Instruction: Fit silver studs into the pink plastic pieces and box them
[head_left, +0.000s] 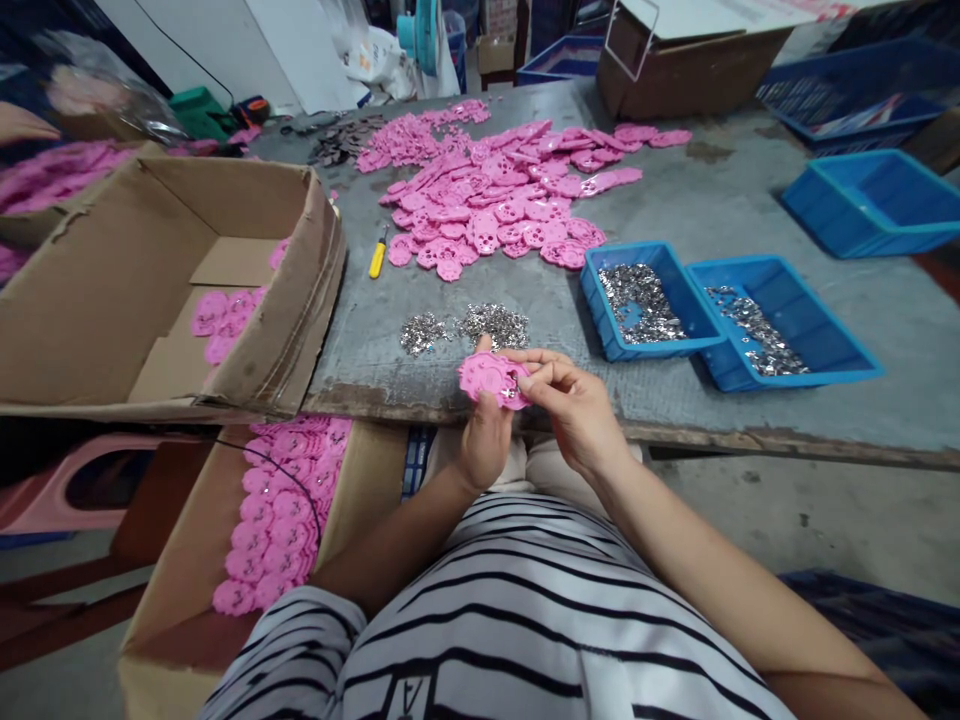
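Observation:
My left hand (486, 440) grips a pink plastic piece (491, 375) by its lower edge, above the table's front edge. The fingers of my right hand (574, 405) are pinched at the right end of that piece, where small shiny metal bits show. Whether a loose metal part sits between those fingertips is hidden. Just beyond my hands lie two small heaps of metal parts (493, 326). A large pile of similar pink pieces (495, 190) spreads over the table behind them.
Blue trays (652, 350) with metal parts stand at the right, with another blue tray (847, 215) farther off. A yellow-handled screwdriver (377, 258) lies left of the pile. An open cardboard box (150, 215) is at left; a lower box (367, 480) holds stacked pink pieces.

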